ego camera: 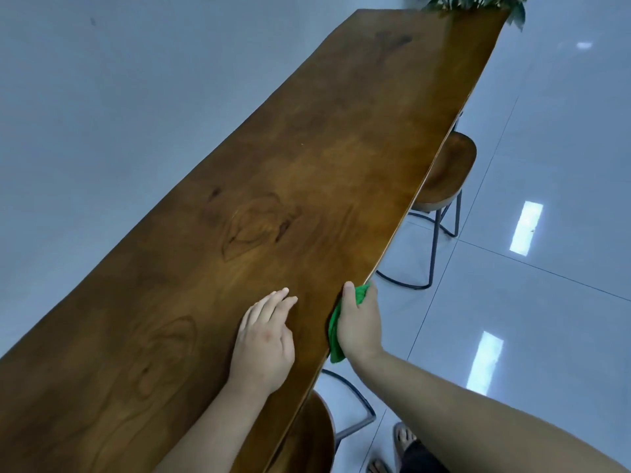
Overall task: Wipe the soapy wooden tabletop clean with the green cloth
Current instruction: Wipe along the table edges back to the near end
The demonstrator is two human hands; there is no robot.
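At the right edge of the wooden counter [307,165]: your right hand [360,329] grips the green cloth [334,332] against the rim, thumb on top, the rest apparently curled beneath. Your left hand [264,343] rests flat on the counter, fingers [273,303] released. Wooden stool [450,169] tucked beyond.

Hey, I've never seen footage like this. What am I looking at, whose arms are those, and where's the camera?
There is no machine here. These are a person's two bare arms, filmed by one wide-angle camera worn on their head, looking forward and down. The long brown surface is a wooden tabletop. The left hand rests flat on it with straight fingers and holds nothing. The right hand grips a green cloth at the table's right edge, thumb on top. Leaves of a plant show at the far end. A stool stands tucked under the right edge. I cannot make out any soap.
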